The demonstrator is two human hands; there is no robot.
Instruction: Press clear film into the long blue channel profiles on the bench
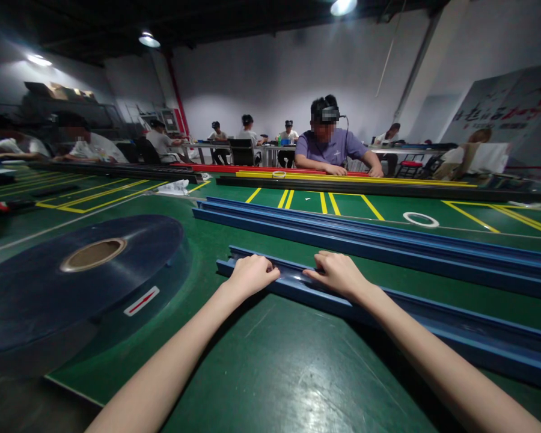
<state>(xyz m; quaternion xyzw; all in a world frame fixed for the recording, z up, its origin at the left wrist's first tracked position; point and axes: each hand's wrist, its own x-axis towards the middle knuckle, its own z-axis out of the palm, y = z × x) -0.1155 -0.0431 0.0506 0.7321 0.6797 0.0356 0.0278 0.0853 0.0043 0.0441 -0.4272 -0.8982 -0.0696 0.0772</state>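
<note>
Nearest me on the green table a long blue channel rail (437, 322) runs from the middle off to the right, its trough facing up. My left hand (253, 272) is closed on it close to its left end, with curled fingers dipping into the trough. A short way to the right, my right hand (338, 273) is also closed on the rail, fingers bent at the far wall and thumb pointing left. Something glossy shines in the trough between both hands; whether it is clear film, I cannot make out. The fingertips are partly hidden.
A large roll of dark, glossy film (22, 282) lies at the left. More blue rails (365, 231) stretch behind mine. Beyond are a white ring (421, 219), crumpled plastic (175, 187), black and yellow rails (388, 181), and a co-worker in a purple shirt (342, 147).
</note>
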